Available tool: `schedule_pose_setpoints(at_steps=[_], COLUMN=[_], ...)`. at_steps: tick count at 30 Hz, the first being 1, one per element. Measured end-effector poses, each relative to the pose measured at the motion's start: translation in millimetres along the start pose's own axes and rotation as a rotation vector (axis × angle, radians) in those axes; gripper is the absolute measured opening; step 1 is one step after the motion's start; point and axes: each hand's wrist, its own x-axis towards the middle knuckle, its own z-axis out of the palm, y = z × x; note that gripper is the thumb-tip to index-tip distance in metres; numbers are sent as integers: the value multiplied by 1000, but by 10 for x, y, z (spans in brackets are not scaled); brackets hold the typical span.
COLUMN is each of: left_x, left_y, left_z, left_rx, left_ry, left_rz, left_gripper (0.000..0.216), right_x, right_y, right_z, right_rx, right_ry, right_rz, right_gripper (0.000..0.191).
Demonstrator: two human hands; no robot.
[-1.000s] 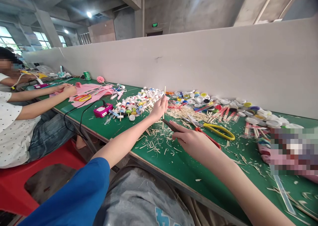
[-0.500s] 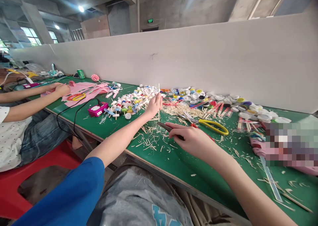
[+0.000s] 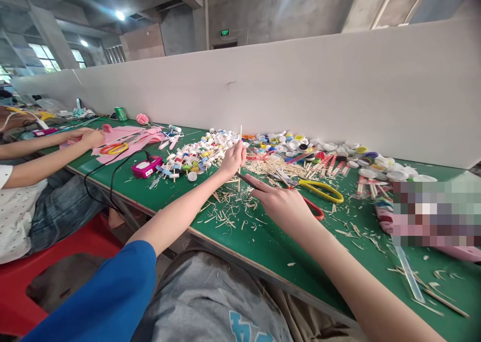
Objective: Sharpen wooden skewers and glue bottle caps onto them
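Observation:
My left hand (image 3: 233, 160) is closed round a thin wooden stick (image 3: 241, 133), held upright above the table. The stick's top and bottom ends show past my fingers. In my right hand (image 3: 280, 202) is a pair of scissors with a red handle (image 3: 313, 209). Their dark blades (image 3: 250, 181) reach the stick just below my left fingers; whether they are closed on it I cannot tell. Wood shavings (image 3: 225, 209) lie scattered beneath both hands. Yellow-handled scissors (image 3: 321, 191) rest just beyond my right hand, near a heap of thin wooden strips (image 3: 280, 166).
Bottle caps and stick pieces (image 3: 195, 156) form a long pile along the white partition (image 3: 300, 91). A pink power socket (image 3: 146, 167) with black cables sits at left. Another person's hands (image 3: 88, 137) work beside pink sheets (image 3: 124, 134). At right lies a clear plastic strip (image 3: 409, 274).
My right hand has brought the scissors up and inward, so the blades now meet the stick below my left fingers. My left hand stays almost in place with the stick.

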Motion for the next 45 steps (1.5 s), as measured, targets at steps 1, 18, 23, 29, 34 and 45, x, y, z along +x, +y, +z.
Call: schedule_pose_setpoints(at_steps=[1, 18, 23, 29, 34, 45], left_x=[4, 32, 24, 23, 41, 46], left_y=[-11, -50, -44, -38, -94, -105], left_z=[-3, 4, -1, -7, -17, -28], left_rx=[-4, -67, -47, -35, -41, -6], left_ry=[1, 0, 10, 14, 29, 27], left_rz=[-5, -50, -51, -58, -60, -44], left_gripper=[52, 56, 56, 56, 54, 55], right_x=[8, -39, -27, 0, 29, 30], right_y=[-2, 11, 26, 21, 2, -21], right_z=[-1, 46, 0, -5, 9, -15], right_rx=[17, 91, 36, 120, 119, 152], right_ry=[-10, -17, -20, -39, -38, -63], right_rz=[8, 10, 23, 24, 12, 38], right_gripper=[39, 36, 37, 33, 35, 33])
